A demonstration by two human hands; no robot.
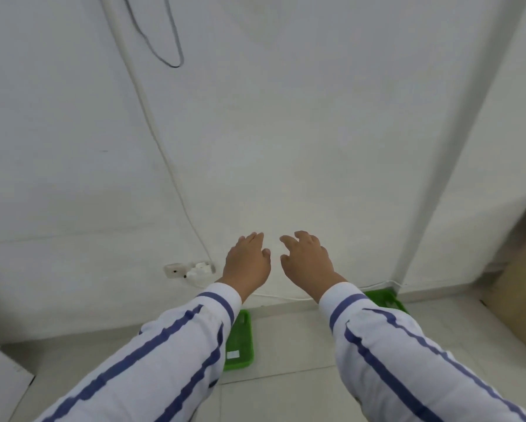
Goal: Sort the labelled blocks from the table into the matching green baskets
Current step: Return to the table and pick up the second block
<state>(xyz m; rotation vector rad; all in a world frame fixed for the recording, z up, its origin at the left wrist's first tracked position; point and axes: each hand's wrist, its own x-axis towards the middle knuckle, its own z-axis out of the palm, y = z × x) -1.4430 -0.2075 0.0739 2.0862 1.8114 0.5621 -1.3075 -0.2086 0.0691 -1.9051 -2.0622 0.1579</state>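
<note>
My left hand [248,261] and my right hand [305,260] are stretched out side by side in front of a white wall, palms down, fingers apart, holding nothing. A green basket [241,345] with a small white label lies on the tiled floor, partly hidden under my left sleeve. The edge of a second green basket [386,300] shows past my right sleeve, by the wall. No labelled blocks and no table are in view.
A white power strip [190,269] with plugs sits against the wall left of my hands, with cables running up the wall. A cardboard box [520,287] stands at the right edge. A white board [3,382] is at the lower left.
</note>
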